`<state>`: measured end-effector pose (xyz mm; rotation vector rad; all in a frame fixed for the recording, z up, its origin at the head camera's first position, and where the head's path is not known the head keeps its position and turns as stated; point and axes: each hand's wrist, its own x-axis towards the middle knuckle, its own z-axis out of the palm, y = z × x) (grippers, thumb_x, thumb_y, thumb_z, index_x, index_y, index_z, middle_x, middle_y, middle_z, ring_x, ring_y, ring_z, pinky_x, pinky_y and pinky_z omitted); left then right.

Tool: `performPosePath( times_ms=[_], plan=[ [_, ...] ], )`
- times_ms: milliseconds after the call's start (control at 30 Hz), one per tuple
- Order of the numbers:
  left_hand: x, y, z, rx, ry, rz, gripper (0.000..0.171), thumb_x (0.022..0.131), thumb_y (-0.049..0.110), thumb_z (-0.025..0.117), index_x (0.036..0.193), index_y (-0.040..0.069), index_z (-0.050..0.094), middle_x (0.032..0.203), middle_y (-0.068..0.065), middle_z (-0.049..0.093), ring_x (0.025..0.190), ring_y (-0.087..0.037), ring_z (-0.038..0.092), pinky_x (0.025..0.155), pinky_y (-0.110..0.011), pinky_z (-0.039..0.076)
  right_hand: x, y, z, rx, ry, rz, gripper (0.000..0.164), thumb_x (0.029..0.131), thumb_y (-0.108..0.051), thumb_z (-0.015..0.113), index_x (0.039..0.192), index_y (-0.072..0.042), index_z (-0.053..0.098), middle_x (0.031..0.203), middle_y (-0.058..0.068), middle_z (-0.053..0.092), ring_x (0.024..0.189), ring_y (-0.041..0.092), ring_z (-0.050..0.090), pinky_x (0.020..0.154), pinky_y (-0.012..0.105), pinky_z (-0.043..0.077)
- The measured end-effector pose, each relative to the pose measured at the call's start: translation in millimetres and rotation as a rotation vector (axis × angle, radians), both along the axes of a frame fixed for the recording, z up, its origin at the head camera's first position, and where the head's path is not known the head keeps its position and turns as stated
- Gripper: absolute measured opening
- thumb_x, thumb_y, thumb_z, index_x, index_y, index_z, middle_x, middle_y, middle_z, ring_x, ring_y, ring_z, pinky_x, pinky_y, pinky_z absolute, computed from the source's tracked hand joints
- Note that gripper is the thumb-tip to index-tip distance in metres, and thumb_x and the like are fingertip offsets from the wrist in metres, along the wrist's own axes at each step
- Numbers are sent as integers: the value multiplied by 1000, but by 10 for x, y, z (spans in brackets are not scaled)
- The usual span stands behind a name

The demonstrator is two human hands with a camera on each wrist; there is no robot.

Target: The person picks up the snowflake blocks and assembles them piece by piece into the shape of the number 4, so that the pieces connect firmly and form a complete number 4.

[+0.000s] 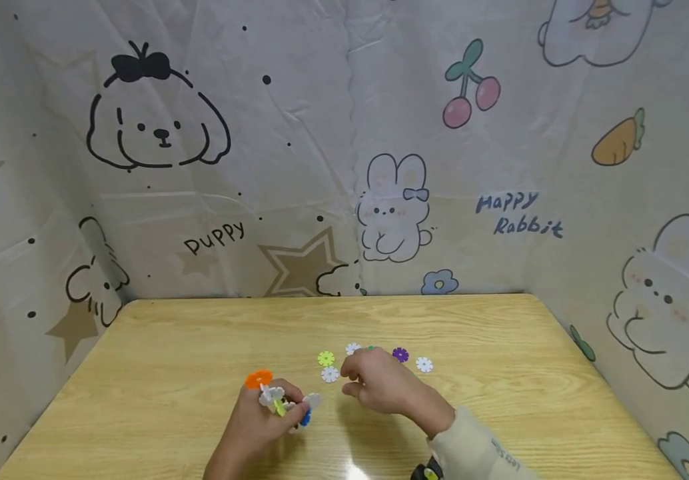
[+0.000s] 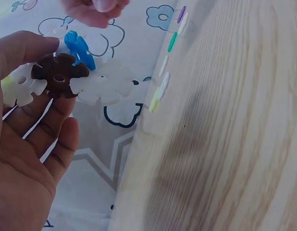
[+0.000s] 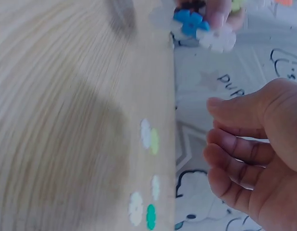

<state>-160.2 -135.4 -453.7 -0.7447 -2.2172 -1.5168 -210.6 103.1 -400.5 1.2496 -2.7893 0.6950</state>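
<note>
My left hand (image 1: 251,420) pinches a joined chain of flower-shaped plastic interlocking discs (image 1: 271,396). An orange disc (image 1: 258,379) tops the chain. Farther along come white and yellow-green pieces, a brown disc (image 2: 60,76), a blue disc (image 2: 79,49) and a translucent white disc (image 2: 104,82) at the end. To the right, my right hand (image 1: 380,381) hovers over the table with loosely bent fingers. In the right wrist view, nothing lies between its thumb and fingers (image 3: 230,166). Just beyond it, a green disc (image 3: 151,217) lies on the table, mostly hidden by that hand in the head view.
Loose discs lie on the wooden table (image 1: 158,360): yellow-green (image 1: 326,359), several white ones, including a right-hand white disc (image 1: 424,365), and purple (image 1: 400,355). A printed cloth (image 1: 296,133) hangs behind the table. A dark object (image 1: 426,471) shows beside the right sleeve.
</note>
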Motion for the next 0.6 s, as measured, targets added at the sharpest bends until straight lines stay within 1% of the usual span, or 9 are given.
performPosePath(
  times_ms=[100, 200, 400, 500, 600],
  plan=[
    [3, -17, 15, 16, -40, -2, 21, 78, -2, 82, 78, 15, 70, 76, 8, 70, 67, -10, 64, 63, -30, 54, -53, 27, -61, -9, 24, -34, 11, 85, -6, 78, 94, -2, 74, 84, 5, 69, 74, 11, 62, 64, 25, 51],
    [6, -28, 14, 25, -73, -2, 21, 79, -1, 82, 78, 16, 70, 75, 8, 70, 67, -11, 65, 64, -30, 54, -91, 27, -120, -8, 15, -76, 13, 86, -8, 77, 95, 0, 74, 83, 4, 68, 73, 12, 62, 64, 25, 51],
    [19, -49, 2, -5, -46, 13, 17, 80, 1, 83, 79, 14, 71, 76, 7, 70, 68, -9, 64, 65, -29, 54, -154, -17, -212, -14, -38, -157, 14, 88, -10, 75, 98, 0, 74, 84, 3, 68, 75, 13, 61, 66, 28, 51],
    [27, -63, -5, -22, -35, 36, 17, 79, 1, 82, 80, 14, 72, 77, 7, 70, 69, -9, 64, 65, -29, 53, -191, -51, -263, -23, -42, -167, 13, 89, -10, 74, 97, 0, 74, 84, 3, 68, 75, 14, 61, 66, 29, 51],
    [32, -79, -4, -24, -53, 58, 19, 78, -1, 83, 80, 14, 71, 77, 9, 70, 69, -9, 64, 65, -29, 53, -232, -90, -316, -29, -50, -177, 14, 89, -10, 74, 97, 0, 74, 84, 4, 69, 75, 13, 61, 67, 30, 52]
  ],
)
